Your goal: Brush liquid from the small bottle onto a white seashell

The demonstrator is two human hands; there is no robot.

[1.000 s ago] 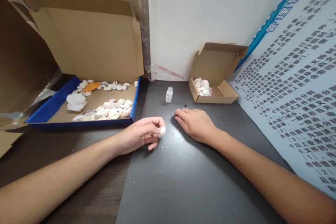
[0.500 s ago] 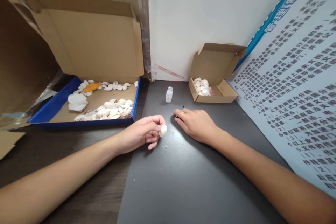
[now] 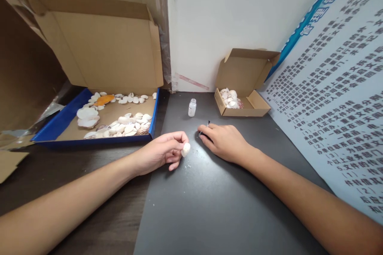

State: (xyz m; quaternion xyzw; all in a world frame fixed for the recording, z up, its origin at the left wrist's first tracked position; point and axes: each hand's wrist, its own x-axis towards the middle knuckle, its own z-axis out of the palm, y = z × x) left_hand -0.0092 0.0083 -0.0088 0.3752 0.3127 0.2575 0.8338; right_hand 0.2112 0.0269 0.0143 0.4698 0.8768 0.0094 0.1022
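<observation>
Between the thumb and fingers of my left hand (image 3: pixel 167 148) is a small white seashell (image 3: pixel 186 150), held just above the grey mat (image 3: pixel 191 211). My right hand (image 3: pixel 223 139) rests on the mat a little to the right, fingers closed round a thin tool (image 3: pixel 208 122). Only its dark end and a pale sliver show; its kind is hidden by the fingers. White crumbs (image 3: pixel 188 166) lie on the mat below the shell. Beyond both hands stands a small glass bottle (image 3: pixel 192 108) with whitish contents, upright and uncapped.
At the left, an open blue-sided cardboard box (image 3: pixel 98 140) holds many white shells (image 3: pixel 128 126) and an orange shell (image 3: pixel 104 99). A smaller open cardboard box (image 3: pixel 260 107) with shells stands at the back right. A white wall (image 3: pixel 227 12) and a printed poster (image 3: pixel 335 99) bound the work area.
Both hands keep their places and grips. Only a slight shift of the camera view shows.
</observation>
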